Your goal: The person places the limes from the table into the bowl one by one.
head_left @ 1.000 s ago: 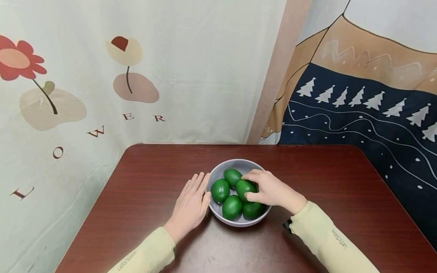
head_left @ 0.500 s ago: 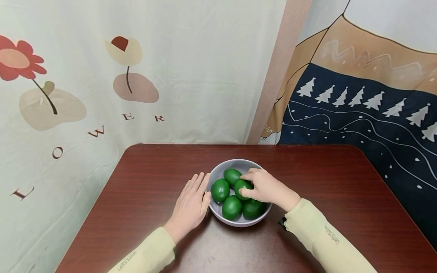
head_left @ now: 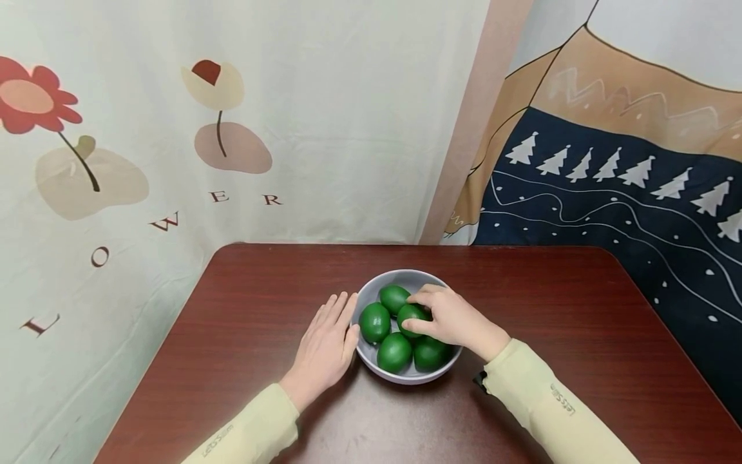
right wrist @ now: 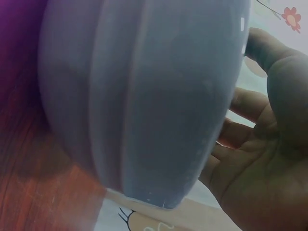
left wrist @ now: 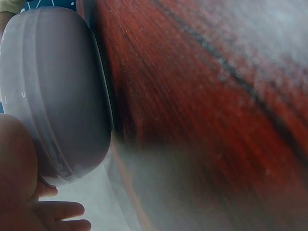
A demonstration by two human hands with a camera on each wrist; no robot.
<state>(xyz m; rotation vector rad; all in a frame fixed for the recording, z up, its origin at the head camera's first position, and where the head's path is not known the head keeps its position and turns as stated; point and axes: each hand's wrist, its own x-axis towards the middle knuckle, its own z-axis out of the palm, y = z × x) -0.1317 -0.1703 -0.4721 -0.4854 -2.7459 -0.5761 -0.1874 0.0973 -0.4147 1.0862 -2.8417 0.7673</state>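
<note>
A grey bowl (head_left: 409, 379) with several glossy green limes in it stands on the table. My right hand (head_left: 455, 319) reaches over the bowl's right rim from above. Its thumb and fingers grip a lime (head_left: 411, 317) in the middle of the group, partly hidden by the hand. Around it lie a lime at the back (head_left: 394, 299), one at the left (head_left: 375, 322) and two at the front. My left hand (head_left: 327, 348) lies with straight fingers along the bowl's left side. In the left wrist view, the bowl's outer wall (left wrist: 62, 91) is right beside that hand.
The dark red wooden table (head_left: 249, 322) has rounded far corners. Behind it hangs a pale curtain (head_left: 348, 129) with flowers and letters. A navy cloth (head_left: 608, 187) printed with white trees hangs at the right.
My right hand has shifted slightly left with the gripped lime, mostly in the first half second. The left hand and the bowl have stayed in place. The head view has tilted very slightly.
</note>
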